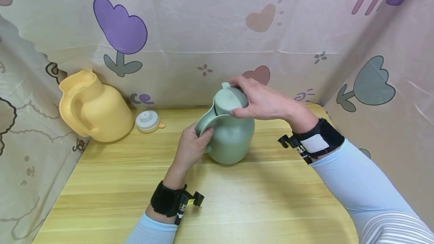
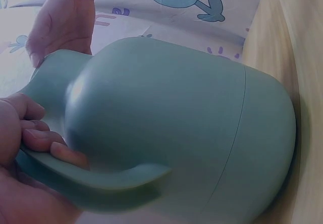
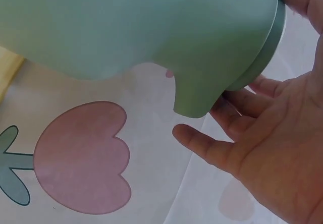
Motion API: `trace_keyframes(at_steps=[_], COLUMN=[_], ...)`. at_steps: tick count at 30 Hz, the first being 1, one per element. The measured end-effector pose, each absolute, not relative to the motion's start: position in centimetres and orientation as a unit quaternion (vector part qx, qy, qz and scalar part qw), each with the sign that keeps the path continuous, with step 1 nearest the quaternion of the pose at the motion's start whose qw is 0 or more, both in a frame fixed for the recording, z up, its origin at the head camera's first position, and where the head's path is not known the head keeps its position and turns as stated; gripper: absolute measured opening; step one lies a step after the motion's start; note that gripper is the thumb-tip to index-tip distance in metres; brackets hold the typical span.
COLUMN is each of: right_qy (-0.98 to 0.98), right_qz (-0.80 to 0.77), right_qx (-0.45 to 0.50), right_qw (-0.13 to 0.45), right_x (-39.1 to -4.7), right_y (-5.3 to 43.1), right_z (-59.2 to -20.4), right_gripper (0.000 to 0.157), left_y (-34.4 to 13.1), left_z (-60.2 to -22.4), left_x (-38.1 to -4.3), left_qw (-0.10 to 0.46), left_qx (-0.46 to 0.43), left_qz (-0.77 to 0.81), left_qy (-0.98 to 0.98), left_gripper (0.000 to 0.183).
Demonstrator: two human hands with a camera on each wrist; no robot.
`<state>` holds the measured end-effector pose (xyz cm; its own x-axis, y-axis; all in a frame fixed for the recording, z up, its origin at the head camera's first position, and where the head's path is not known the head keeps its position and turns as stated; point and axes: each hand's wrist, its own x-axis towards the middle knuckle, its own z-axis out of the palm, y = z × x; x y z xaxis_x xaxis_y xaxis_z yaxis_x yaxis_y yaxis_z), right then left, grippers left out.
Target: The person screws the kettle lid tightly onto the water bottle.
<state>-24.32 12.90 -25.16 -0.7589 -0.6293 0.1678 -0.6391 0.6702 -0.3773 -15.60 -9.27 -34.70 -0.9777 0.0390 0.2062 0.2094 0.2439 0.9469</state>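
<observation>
Left grip [image 1: 191,145] wraps green jug's handle [image 2: 118,181], lid [image 1: 229,100] seemingly within right grip [image 1: 261,100].

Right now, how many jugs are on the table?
2: the green jug near the middle of the table, and the yellow jug at its far-left corner, beside the small lid.

In the head view, the tabletop [image 1: 254,206] and backdrop [image 1: 203,22] are seen from above, facing forward and downward. The green jug [image 1: 230,138], common to all three views, is shown sideways at close range in both wrist views: from the handle [image 2: 111,191] side in the left, near the lid [image 1: 231,100] in the right.
</observation>
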Motion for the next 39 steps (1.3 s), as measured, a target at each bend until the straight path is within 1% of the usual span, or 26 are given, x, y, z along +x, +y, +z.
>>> trace_keyframes(at_steps=[10,12,14,18,21,23,27,30,33,34,36,39], right_qy=[-0.916,-0.913,-0.907,-0.897,-0.899,-0.902,-0.909,-0.913,-0.917,-0.917,-0.915,-0.908], right_qz=[0.185,0.181,0.178,0.173,0.168,0.166,0.153,0.147,0.146,0.147,0.149,0.156], right_qx=[0.351,0.361,0.378,0.407,0.405,0.397,0.388,0.378,0.368,0.367,0.373,0.388], right_qw=[0.055,0.056,0.051,0.013,-0.015,-0.021,0.008,0.034,0.043,0.042,0.037,0.021], right_x=[-24.7,-24.6,-24.6,-24.5,-24.4,-24.5,-24.6,-24.8,-24.9,-24.9,-24.9,-24.7], right_y=[12.9,12.9,12.9,12.6,12.4,12.3,12.2,12.2,12.2,12.3,12.3,12.3], right_z=[-25.1,-24.8,-24.6,-24.3,-24.1,-24.1,-24.3,-24.5,-24.6,-24.7,-24.6,-24.5], right_gripper=[0.093,0.091,0.085,0.074,0.074,0.074,0.072,0.080,0.090,0.091,0.089,0.080], left_y=[-9.2,-9.2,-9.2,-9.2,-9.2,-9.2,-9.2,-9.2,-9.2,-9.2,-9.2,-9.2], left_z=[-34.6,-34.6,-34.6,-34.6,-34.6,-34.6,-34.6,-34.6,-34.5,-34.5,-34.5,-34.4], left_x=[-15.6,-15.6,-15.6,-15.6,-15.6,-15.6,-15.6,-15.6,-15.5,-15.5,-15.5,-15.4], left_qw=[0.070,0.068,0.066,0.065,0.066,0.066,0.065,0.065,0.065,0.065,0.064,0.066], left_qx=[-0.079,-0.078,-0.077,-0.075,-0.075,-0.074,-0.073,-0.073,-0.076,-0.076,-0.075,-0.073], left_qz=[-0.609,-0.609,-0.609,-0.612,-0.612,-0.612,-0.611,-0.610,-0.608,-0.608,-0.608,-0.609], left_qy=[-0.786,-0.786,-0.786,-0.785,-0.784,-0.785,-0.785,-0.786,-0.788,-0.788,-0.788,-0.787], left_gripper=[0.017,0.017,0.016,0.016,0.016,0.016,0.016,0.016,0.016,0.016,0.016,0.016])
